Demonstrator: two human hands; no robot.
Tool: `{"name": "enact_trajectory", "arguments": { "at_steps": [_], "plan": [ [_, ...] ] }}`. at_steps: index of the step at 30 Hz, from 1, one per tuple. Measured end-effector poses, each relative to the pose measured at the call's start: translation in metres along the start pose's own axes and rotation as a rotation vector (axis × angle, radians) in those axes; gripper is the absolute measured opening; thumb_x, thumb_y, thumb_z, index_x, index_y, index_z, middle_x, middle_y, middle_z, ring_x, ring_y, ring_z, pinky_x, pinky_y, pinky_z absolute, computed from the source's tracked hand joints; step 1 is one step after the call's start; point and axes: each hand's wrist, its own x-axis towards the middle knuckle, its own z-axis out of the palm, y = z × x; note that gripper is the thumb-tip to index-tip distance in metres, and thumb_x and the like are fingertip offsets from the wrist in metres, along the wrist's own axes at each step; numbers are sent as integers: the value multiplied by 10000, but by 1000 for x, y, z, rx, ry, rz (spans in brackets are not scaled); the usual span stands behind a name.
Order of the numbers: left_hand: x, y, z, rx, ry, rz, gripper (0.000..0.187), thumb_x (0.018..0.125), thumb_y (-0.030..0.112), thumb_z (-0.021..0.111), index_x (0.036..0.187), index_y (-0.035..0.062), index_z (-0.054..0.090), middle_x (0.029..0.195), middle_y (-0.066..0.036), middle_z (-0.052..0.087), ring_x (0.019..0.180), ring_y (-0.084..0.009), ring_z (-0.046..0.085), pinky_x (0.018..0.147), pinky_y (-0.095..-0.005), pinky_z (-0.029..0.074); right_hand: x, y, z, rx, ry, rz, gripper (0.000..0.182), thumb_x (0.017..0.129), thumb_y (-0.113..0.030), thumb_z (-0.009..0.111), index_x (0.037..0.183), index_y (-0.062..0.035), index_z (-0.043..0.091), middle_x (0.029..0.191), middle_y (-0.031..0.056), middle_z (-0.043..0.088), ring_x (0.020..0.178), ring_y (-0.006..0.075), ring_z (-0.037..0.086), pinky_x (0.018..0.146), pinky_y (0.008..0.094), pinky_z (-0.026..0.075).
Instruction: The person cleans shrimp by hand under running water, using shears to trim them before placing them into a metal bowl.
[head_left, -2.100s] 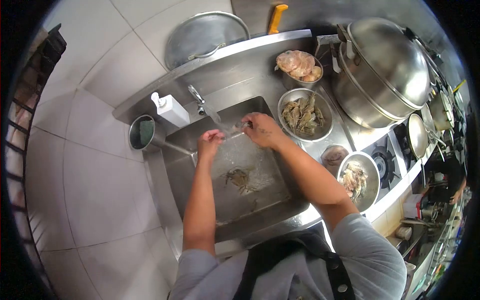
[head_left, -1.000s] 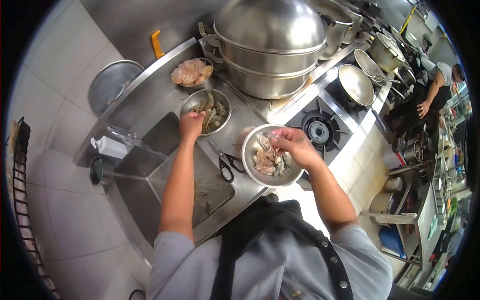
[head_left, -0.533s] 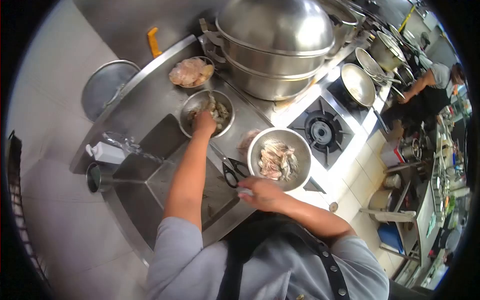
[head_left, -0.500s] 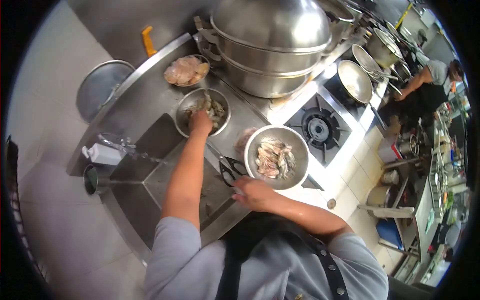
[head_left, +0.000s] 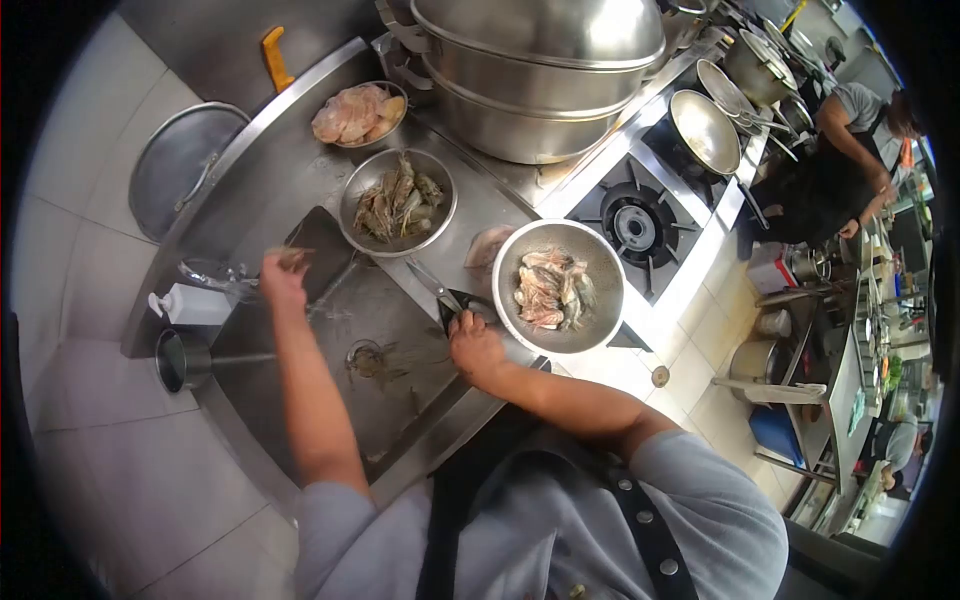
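My left hand (head_left: 284, 280) is raised over the left part of the steel sink (head_left: 330, 400), its fingers closed on what looks like a shrimp, blurred by motion. Black-handled scissors (head_left: 432, 282) lie under my right hand (head_left: 476, 348), which grips their handles at the sink's edge, blades pointing away. Just beyond the blades stands a steel bowl (head_left: 452, 205) of whole grey shrimp (head_left: 398, 200). To the right of my right hand, a larger steel bowl (head_left: 610, 325) holds pinkish, wet shrimp (head_left: 550, 290).
A small bowl of pale meat pieces (head_left: 358, 112) sits at the back. Behind stands a large steamer pot (head_left: 540, 90). A gas burner (head_left: 632, 228) and a pan (head_left: 706, 130) are on the right. A tap (head_left: 225, 275) reaches over the sink's left side. A co-worker (head_left: 850, 150) stands far right.
My left hand has left the shrimp bowl and swung left over the sink. My right hand has moved slightly up and left with the scissors. The co-worker's arm has shifted.
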Motion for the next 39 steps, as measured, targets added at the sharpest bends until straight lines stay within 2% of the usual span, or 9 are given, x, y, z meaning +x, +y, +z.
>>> {"name": "enact_trajectory", "arguments": {
  "at_steps": [3,6,13,18,20,23,29,35,39],
  "plan": [
    [19,20,-72,6,237,-114,179,885,129,518,1031,32,553,911,-120,621,793,-260,636,700,-388,520,7,4,9,96,50,54,241,870,-130,492,1056,5,565,1027,149,520,914,263,592,688,326,554],
    [48,20,-131,158,98,-109,194,892,143,551,1040,19,566,908,-130,643,821,-258,644,705,-376,518,6,9,26,61,151,50,203,873,-86,465,1031,18,537,1012,166,530,911,261,593,696,317,541],
    [0,33,-95,457,-67,-72,186,887,173,604,1024,48,598,921,-96,672,829,-210,651,680,-324,506,0,15,10,529,-151,304,413,800,-316,650,999,34,559,945,262,624,879,429,625,787,457,509],
    [-11,29,-99,583,242,-63,176,868,222,663,962,92,592,827,-18,644,730,-131,626,573,-265,479,-16,13,-21,714,-373,114,317,739,-221,632,955,10,623,775,181,672,627,316,650,587,375,521],
    [-13,24,-108,394,154,-34,166,852,181,668,965,103,573,766,-12,617,615,-103,588,492,-221,432,-28,3,-41,1350,-668,274,355,823,-284,618,939,51,628,708,160,656,571,212,628,540,328,480],
    [-36,29,-99,269,87,22,190,849,180,687,954,101,550,773,-23,616,596,-111,575,477,-229,425,-18,-33,-34,1394,-727,155,345,837,-306,647,923,27,623,639,86,624,539,121,594,495,270,436],
    [-88,28,-92,187,-31,-80,214,885,214,656,973,78,516,788,-65,618,595,-131,563,480,-238,407,59,-106,-35,1237,-685,-180,715,795,-704,543,945,-6,586,594,27,546,523,118,547,505,263,434],
    [-114,31,-85,499,-61,-166,282,927,270,593,1088,41,552,822,-76,630,616,-115,545,514,-248,424,98,-118,-47,1228,-816,-222,699,829,-718,464,929,-35,571,596,21,540,498,105,512,453,251,416],
    [-116,34,-88,1096,-172,162,370,908,281,609,1135,-7,556,894,-104,642,748,-184,592,665,-310,467,107,-112,-58,1239,-877,-179,601,837,-682,507,809,-82,531,609,13,545,496,97,509,428,235,390]
  ]
}}
